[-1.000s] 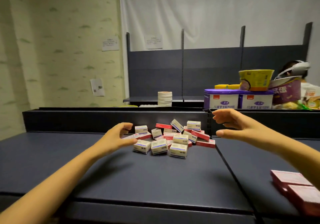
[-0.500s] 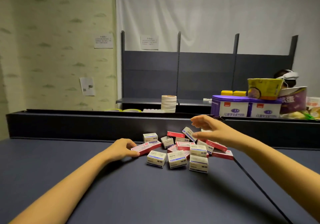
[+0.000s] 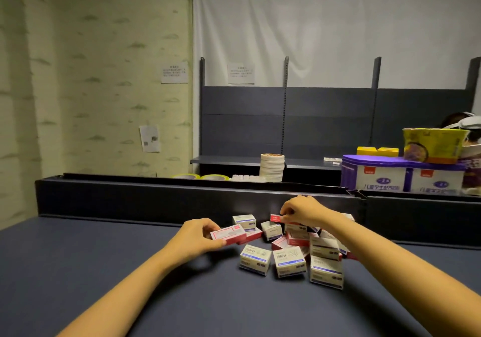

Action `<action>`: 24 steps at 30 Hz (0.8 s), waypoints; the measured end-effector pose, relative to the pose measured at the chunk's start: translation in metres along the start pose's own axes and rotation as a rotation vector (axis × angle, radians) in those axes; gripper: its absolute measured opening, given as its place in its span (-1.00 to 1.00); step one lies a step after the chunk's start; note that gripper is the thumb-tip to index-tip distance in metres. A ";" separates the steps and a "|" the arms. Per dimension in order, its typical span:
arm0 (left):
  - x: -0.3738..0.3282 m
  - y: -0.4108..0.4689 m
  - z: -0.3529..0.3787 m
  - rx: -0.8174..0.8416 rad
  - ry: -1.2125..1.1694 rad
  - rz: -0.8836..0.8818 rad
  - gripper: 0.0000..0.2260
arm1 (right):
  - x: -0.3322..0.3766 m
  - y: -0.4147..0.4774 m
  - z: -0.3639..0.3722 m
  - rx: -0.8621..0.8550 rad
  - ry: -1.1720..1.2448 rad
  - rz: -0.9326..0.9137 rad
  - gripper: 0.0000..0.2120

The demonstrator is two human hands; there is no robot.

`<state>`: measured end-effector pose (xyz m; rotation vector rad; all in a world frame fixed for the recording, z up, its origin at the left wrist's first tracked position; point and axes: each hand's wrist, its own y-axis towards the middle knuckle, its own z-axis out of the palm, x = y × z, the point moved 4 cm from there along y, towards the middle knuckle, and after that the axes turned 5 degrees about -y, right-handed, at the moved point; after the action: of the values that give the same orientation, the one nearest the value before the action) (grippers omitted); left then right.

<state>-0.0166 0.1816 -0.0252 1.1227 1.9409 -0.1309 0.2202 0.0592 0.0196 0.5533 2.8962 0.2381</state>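
A heap of several small boxes [image 3: 291, 248], some white with blue print and some red, lies on the dark blue shelf top [image 3: 130, 271] against its raised back wall. My left hand [image 3: 194, 237] grips a flat red-and-white box [image 3: 229, 234] at the heap's left edge, thumb under it and fingers over it. My right hand [image 3: 303, 210] reaches over the back of the heap and pinches a small red box [image 3: 276, 217] between thumb and fingertips. My right forearm hides part of the heap.
A black back wall [image 3: 182, 196] runs behind the heap. Beyond it stand a stack of tape rolls [image 3: 272, 167], purple-lidded white boxes [image 3: 400, 175] with a yellow bowl [image 3: 433, 145] on top, and a person wearing a headset [image 3: 466, 125] at far right.
My left hand has taken hold of the flat red-and-white box and raised it a little. My right hand dropped onto the back of the heap and pinched a small red box.
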 end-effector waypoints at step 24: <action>-0.012 -0.001 0.005 0.019 0.013 0.047 -0.69 | 0.004 -0.034 -0.011 0.045 0.418 -0.095 -0.57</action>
<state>-0.0120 0.1707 -0.0201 1.1836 1.9267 -0.1172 0.2030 0.0285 0.0230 0.4120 3.3291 0.3082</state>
